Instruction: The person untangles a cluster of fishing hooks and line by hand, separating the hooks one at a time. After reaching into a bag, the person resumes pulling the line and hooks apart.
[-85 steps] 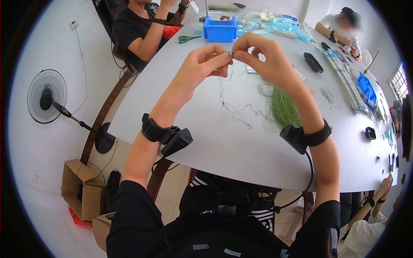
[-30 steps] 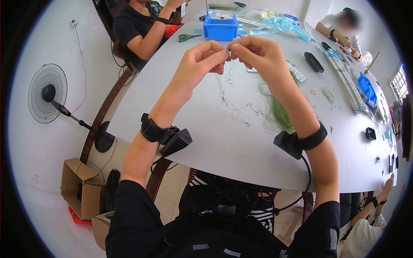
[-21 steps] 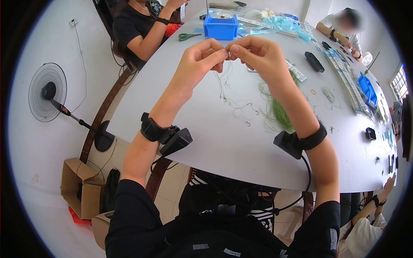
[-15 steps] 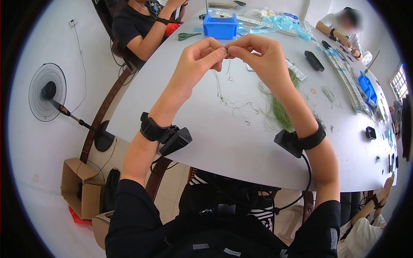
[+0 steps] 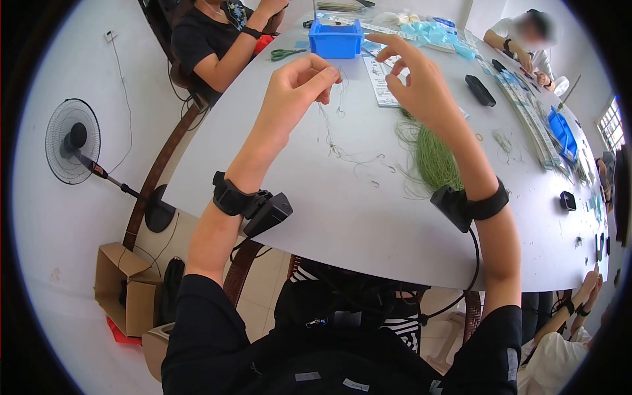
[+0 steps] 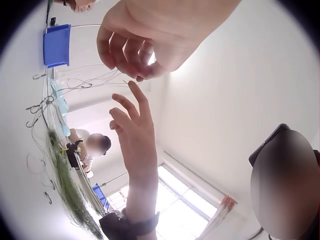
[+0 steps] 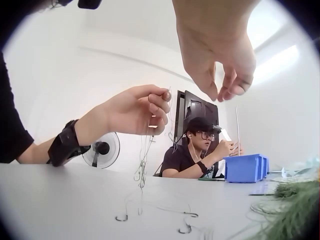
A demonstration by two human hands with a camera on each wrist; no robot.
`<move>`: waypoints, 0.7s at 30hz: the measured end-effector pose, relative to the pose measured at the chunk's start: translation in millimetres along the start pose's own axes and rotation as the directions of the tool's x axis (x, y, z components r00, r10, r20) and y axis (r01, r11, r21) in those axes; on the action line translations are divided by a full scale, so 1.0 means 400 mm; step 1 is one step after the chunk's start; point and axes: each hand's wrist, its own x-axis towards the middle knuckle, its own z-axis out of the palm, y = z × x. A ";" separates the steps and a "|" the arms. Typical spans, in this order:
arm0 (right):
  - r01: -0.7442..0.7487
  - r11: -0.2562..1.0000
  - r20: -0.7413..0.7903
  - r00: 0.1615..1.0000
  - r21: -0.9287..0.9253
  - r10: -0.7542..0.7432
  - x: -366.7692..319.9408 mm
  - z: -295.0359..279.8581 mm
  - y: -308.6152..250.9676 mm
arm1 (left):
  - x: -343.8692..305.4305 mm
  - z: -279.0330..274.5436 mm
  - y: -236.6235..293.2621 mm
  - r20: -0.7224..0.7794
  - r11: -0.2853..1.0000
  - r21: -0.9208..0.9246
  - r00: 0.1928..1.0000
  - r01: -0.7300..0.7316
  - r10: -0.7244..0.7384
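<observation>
Thumb and index finger of my left hand (image 5: 303, 82) pinch thin fishing line (image 7: 142, 170), which hangs in strands toward the table. Along these strands are small fish hooks (image 7: 121, 218), some lying on the white tabletop (image 5: 316, 197). Several centimetres to the right, my right hand (image 5: 416, 74) is raised with fingers spread and loosely bent, nothing visible between them. In the left wrist view its index fingertip overlaps the end of the line. A loose bundle of green line (image 5: 436, 161) lies below my right forearm.
Beyond my hands stands a blue bin (image 5: 336, 41), with green-handled scissors (image 5: 288, 54) to its left. A printed card (image 5: 382, 85) lies under the right hand. A black case (image 5: 480, 91) and long strips (image 5: 526, 118) are at right. Other people sit around the table.
My hands were together, fingertips working at the line; the right hand has now let go and moved away up and right, fingers opening. The left hand keeps the line, slightly lower and left.
</observation>
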 end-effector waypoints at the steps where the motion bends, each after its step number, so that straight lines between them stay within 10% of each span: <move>1: -0.031 0.995 0.049 0.998 0.094 0.027 0.005 -0.001 -0.001 | 0.000 0.001 -0.001 0.005 1.000 0.007 1.000 0.000 0.000; 8: -0.136 0.940 0.335 0.942 0.312 0.025 -0.009 0.035 -0.030 | 0.000 0.002 -0.001 0.038 1.000 0.013 0.999 -0.012 0.011; 21: -0.067 0.963 0.118 0.992 0.260 0.037 0.008 0.002 -0.039 | -0.004 0.008 0.005 0.082 0.999 0.026 0.996 -0.045 0.042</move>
